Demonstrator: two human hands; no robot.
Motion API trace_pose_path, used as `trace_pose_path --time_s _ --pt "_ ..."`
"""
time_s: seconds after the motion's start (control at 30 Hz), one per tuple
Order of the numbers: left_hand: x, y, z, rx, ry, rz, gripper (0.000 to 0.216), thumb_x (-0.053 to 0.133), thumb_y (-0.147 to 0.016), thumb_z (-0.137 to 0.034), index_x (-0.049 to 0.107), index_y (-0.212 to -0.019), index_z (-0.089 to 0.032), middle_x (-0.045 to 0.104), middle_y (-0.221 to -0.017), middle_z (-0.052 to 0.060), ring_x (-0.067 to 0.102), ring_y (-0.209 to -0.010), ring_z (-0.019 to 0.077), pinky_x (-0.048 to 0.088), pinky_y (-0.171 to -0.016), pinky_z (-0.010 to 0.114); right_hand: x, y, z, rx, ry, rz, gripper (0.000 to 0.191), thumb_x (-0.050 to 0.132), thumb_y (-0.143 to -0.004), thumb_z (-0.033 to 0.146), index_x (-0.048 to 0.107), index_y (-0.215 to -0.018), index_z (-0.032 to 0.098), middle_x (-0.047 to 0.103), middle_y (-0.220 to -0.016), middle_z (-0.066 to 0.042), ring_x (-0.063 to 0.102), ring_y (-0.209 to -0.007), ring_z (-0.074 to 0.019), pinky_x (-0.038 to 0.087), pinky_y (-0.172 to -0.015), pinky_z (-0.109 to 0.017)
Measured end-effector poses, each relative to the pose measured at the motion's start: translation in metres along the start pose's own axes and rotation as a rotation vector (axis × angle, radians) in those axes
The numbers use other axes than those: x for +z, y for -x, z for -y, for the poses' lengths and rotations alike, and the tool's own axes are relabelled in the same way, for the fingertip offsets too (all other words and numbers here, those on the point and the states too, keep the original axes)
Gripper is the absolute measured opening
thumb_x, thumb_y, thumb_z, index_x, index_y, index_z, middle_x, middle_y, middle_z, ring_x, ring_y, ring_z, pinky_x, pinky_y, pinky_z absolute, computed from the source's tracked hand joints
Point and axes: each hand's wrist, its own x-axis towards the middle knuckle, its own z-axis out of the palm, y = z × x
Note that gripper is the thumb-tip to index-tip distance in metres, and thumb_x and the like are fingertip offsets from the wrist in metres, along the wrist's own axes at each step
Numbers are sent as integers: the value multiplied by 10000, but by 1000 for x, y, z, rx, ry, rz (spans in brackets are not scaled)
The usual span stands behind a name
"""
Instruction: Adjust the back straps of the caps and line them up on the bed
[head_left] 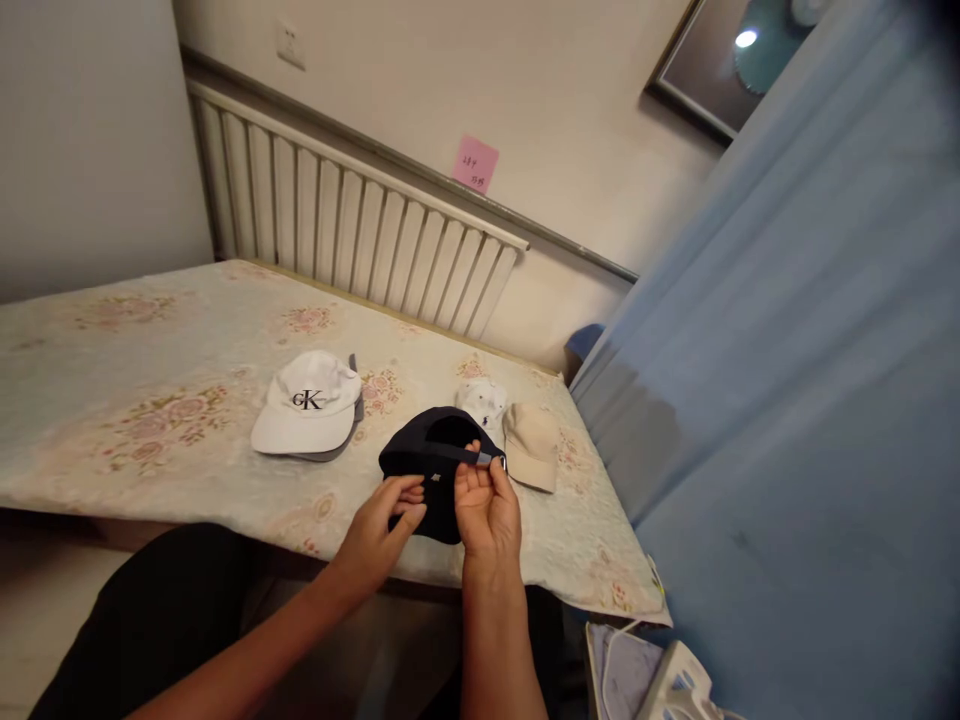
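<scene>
A black cap (431,455) lies near the front edge of the table with its back opening facing me. My right hand (486,505) pinches the cap's rear strap near its metal buckle (501,461). My left hand (382,530) grips the lower rim of the same cap, fingers curled on the fabric. A white cap with a CK logo (309,403) rests to the left on a grey cap. Behind the black cap sit a white patterned cap (482,402) and a beige cap (532,445).
The table wears a pale floral cloth (135,400). A white radiator (352,230) runs along the back wall under a pink note (475,164). A blue curtain (795,380) hangs at the right. A white object (675,685) lies on the floor at bottom right.
</scene>
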Motion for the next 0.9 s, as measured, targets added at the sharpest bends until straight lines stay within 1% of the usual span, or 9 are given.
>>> trace_pose_path --time_s 0.07,0.13,0.2,0.3,0.47,0.57,0.7,0.8,0.9 --pt "4 -10 -9 -230 400 99 369 611 -848 -383 592 -1142 -161 633 -1142 142 591 -1113 275 469 -976 448 -1 1 -1 0 16 7 206 449 -947 157 645 -883 165 749 -912 -52 709 -893 -102 557 -823 -245" --pt "5 -24 -21 -334 804 143 386 522 -903 -437 605 -1130 -136 617 -1226 160 535 -1226 270 441 -1036 422 -3 2 -3 -5 43 16 203 455 -942 157 648 -877 165 750 -915 -53 707 -909 -106 551 -857 -265" --pt "5 -39 -32 -402 1098 98 428 463 -930 -463 609 -1133 -116 609 -1262 168 522 -1254 259 447 -1046 394 -4 3 -5 -17 69 33 192 470 -931 152 650 -866 165 751 -908 -55 706 -922 -114 546 -886 -288" --pt "4 -55 -42 -486 1321 -18 460 406 -962 -420 566 -1212 -68 631 -1229 197 581 -1196 255 509 -988 376 -6 5 -7 -21 86 45 190 480 -922 145 651 -841 162 755 -893 -60 709 -922 -123 545 -898 -306" --pt "0 -64 -45 -559 1444 -179 408 347 -979 -215 464 -1341 -66 716 -1041 168 696 -994 232 596 -832 354 -8 8 -9 2 45 48 221 451 -936 149 654 -850 151 758 -906 -67 713 -916 -116 534 -926 -299" --pt "-2 -62 -51 -554 1474 -162 422 345 -971 -164 442 -1368 -57 728 -1013 168 708 -962 228 599 -836 348 -8 8 -9 -8 6 56 229 434 -937 144 656 -880 148 759 -906 -61 710 -935 -114 508 -975 -304" --pt "-3 -56 -56 -526 1483 -112 438 331 -961 -107 432 -1383 -51 723 -1049 187 702 -990 227 589 -870 346 -6 7 -12 -62 -7 91 220 437 -939 196 652 -920 159 754 -969 -68 689 -1025 -146 481 -1025 -366" --pt "-2 -50 -55 -542 1449 -129 450 330 -947 -71 428 -1386 -47 720 -1051 197 703 -988 227 593 -855 331 -5 6 -14 -55 -10 105 234 433 -944 245 649 -904 163 748 -1003 -82 674 -1065 -157 467 -1039 -382" --pt "-3 -47 -50 -562 1431 -153 448 334 -932 -44 446 -1365 -34 721 -1037 199 703 -989 227 595 -846 319 -7 5 -14 -72 -6 92 232 427 -939 224 649 -892 174 750 -989 -69 672 -1068 -148 453 -1051 -375"
